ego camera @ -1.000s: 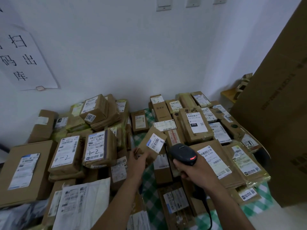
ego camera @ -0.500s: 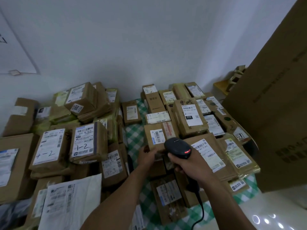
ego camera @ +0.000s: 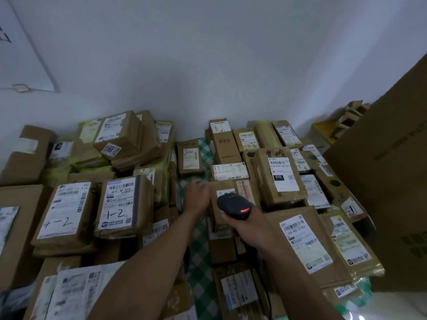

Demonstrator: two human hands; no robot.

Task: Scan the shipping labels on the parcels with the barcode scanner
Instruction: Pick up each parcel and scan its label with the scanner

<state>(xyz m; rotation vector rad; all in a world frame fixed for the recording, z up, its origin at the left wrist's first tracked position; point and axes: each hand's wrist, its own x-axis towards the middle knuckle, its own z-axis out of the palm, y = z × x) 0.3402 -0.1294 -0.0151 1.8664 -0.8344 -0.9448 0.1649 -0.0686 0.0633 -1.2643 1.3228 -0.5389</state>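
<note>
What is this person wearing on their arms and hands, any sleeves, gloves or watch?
Nothing visible: no sleeves reach into view. The left hand and right hand have no gloves, watch or band showing.

The right hand point(ego camera: 251, 229) grips the black barcode scanner point(ego camera: 234, 206) over the label point(ego camera: 225, 192) on a small parcel point(ego camera: 221, 184); the blurred left hand point(ego camera: 197, 195) is at its left edge.

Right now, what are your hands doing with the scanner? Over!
Right hand grips barcode scanner, red light on. Left hand at left edge of small parcel, blurred, grip unclear. Scanner partly covers its label; nothing else in the way.
</note>
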